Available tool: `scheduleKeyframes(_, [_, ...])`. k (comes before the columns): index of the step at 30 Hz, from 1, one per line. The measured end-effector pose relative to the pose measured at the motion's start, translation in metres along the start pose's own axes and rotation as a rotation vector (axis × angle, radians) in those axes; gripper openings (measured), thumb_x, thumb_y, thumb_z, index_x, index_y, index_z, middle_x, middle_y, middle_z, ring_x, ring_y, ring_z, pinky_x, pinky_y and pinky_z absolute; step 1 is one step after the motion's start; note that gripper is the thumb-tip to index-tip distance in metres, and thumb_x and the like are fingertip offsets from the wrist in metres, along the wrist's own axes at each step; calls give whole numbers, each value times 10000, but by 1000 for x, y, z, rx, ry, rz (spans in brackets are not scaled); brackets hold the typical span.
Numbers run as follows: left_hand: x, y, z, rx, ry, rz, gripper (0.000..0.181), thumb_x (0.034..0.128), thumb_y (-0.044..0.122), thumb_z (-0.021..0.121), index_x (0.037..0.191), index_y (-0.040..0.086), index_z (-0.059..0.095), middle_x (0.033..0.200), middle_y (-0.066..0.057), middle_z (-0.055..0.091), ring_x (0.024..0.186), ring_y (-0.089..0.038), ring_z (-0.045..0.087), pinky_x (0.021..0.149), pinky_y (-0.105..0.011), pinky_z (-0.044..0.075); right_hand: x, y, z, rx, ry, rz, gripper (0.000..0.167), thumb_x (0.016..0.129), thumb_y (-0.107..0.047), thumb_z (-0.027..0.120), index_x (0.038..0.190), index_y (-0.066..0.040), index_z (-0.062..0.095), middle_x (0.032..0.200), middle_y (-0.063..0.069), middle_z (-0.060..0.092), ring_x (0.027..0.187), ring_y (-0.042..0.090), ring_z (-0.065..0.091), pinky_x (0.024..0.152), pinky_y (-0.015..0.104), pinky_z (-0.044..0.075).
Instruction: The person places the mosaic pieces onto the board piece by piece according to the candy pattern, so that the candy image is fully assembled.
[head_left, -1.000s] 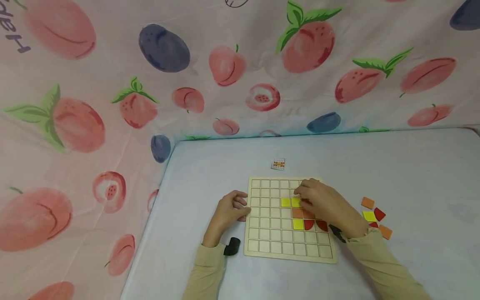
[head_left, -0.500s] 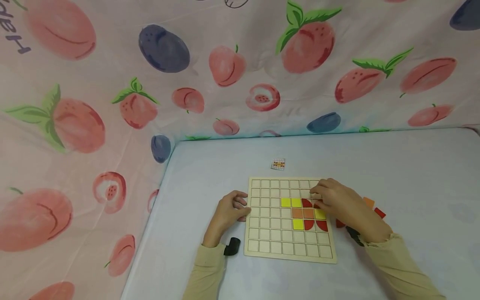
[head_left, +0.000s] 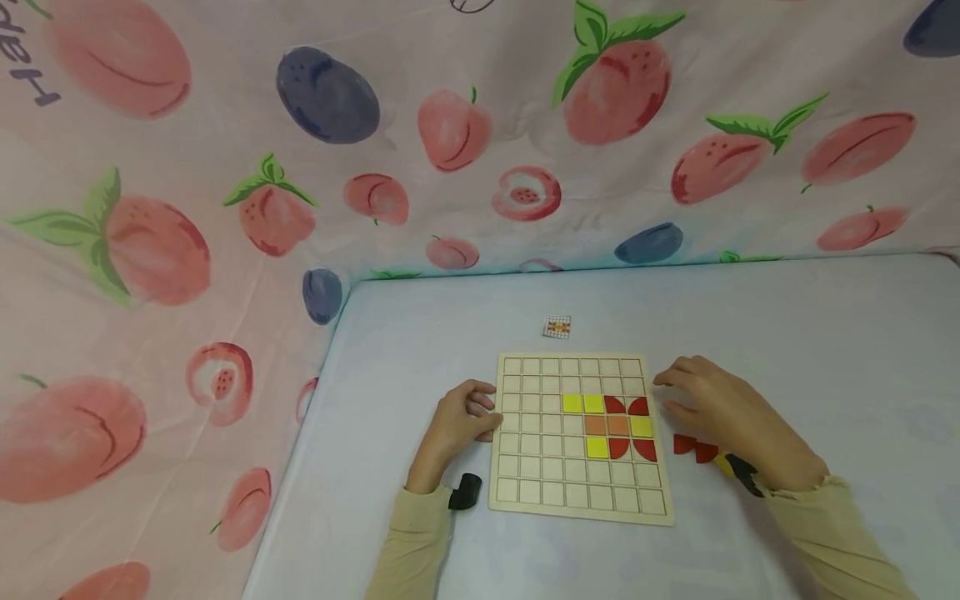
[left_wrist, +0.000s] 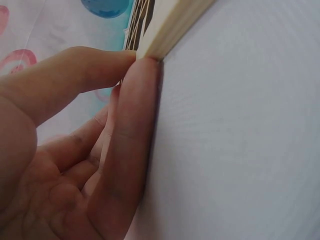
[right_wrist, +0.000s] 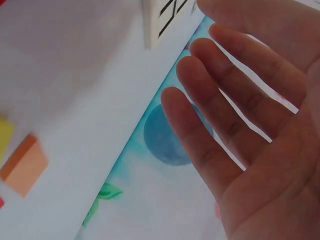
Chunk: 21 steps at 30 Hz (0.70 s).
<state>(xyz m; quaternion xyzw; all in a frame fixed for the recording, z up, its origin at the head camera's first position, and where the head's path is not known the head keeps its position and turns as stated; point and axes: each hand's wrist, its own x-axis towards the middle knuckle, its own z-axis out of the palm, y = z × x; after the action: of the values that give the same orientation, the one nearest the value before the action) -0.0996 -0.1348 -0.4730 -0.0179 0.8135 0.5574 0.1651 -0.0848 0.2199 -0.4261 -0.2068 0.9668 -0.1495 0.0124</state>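
A pale wooden grid board [head_left: 528, 471] lies on the table with yellow, orange and red tiles in its right-hand cells. At its left edge my left hand [head_left: 459, 421] holds on; the left wrist view shows thumb and a finger meeting at the board's wooden edge [left_wrist: 167, 35]. My right hand [head_left: 716, 408] hovers just off the board's right side. In the right wrist view its fingers [right_wrist: 200, 132] are extended and spread, with nothing held. Loose red tiles [head_left: 706, 452] lie below that hand, and a yellow tile [head_left: 723, 463] is partly hidden by the wrist.
Behind the board is a small pattern card [head_left: 557, 327]. An orange tile [right_wrist: 27, 167] lies among other loose pieces in the right wrist view. Fruit-printed cloth [head_left: 465, 208] rises at the table's back and left. Black wrist straps [head_left: 466, 492] show on both arms.
My right hand has drawn off the board to the right, uncovering red tiles and a yellow tile in the right-hand cells. My left hand stays at the board's left edge.
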Motion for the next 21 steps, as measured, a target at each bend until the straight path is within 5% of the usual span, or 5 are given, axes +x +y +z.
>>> scheduleKeyframes(21, [1, -2, 0, 0, -7, 20, 427, 843, -7, 741, 1247, 2, 600, 1011, -152, 603, 785, -158, 636, 631, -311, 639, -23, 53, -5, 9, -56, 117, 372, 787, -116, 834, 1100, 32, 697, 1061, 202, 647, 971, 363, 587, 857, 569, 573])
